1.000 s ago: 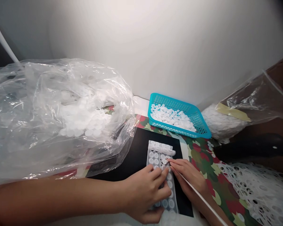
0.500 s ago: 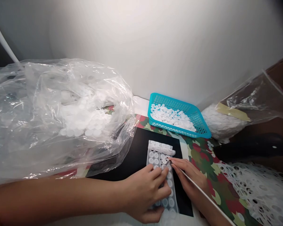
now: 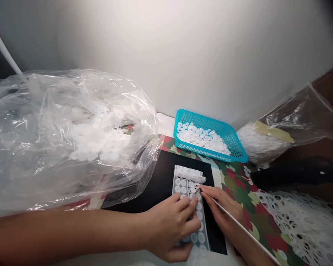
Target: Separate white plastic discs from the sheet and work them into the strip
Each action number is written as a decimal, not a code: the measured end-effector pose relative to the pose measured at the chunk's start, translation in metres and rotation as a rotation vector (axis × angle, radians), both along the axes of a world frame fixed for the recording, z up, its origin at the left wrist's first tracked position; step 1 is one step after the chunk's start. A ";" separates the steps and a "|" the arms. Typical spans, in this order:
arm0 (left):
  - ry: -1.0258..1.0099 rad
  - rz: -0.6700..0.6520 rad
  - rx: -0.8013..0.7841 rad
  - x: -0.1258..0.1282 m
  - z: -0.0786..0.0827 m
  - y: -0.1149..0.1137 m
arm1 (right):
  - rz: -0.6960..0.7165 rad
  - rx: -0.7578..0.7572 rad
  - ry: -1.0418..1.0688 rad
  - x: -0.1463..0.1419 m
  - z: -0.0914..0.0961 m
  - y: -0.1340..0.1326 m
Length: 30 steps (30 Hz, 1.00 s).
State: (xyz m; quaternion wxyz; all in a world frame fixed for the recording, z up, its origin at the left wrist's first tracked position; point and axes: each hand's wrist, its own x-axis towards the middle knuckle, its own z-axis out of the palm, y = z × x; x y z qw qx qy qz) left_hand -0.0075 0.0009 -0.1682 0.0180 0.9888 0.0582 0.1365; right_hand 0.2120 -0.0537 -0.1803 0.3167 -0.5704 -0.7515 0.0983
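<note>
A sheet of round white discs (image 3: 201, 226) in rows lies on a black mat (image 3: 158, 177). Near its far end a white strip (image 3: 198, 178) is folded back across it. My left hand (image 3: 173, 225) rests over the left side of the sheet, fingers bent and thumb below, holding it down; part of the sheet is hidden under it. At the sheet's right edge, my right hand (image 3: 224, 207) pinches a thin white stick-like tool (image 3: 238, 223). Its dark tip is at the discs below the folded strip. Whether the tip touches a disc, I cannot tell.
A blue perforated basket (image 3: 211, 119) of small white discs stands behind the mat. To the left spreads a large clear plastic bag (image 3: 52, 147) of white pieces. On the right are another clear bag (image 3: 266, 144), a black object (image 3: 296, 171) and a heap of punched white sheeting (image 3: 308, 218).
The tool's lower end has shifted slightly to the right. Both hands, the sheet and the folded strip look almost unchanged.
</note>
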 end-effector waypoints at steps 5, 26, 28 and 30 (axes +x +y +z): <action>-0.007 -0.007 -0.009 -0.001 0.000 0.001 | 0.002 -0.001 -0.014 -0.002 0.006 0.002; -0.001 -0.004 -0.063 -0.001 0.001 0.004 | -0.057 -0.015 0.015 -0.007 0.010 0.001; -0.004 0.001 -0.066 -0.001 0.000 0.004 | -0.085 -0.016 0.027 -0.008 0.010 0.000; -0.009 0.002 -0.065 0.000 0.000 0.004 | -0.111 -0.018 0.040 -0.009 0.011 0.000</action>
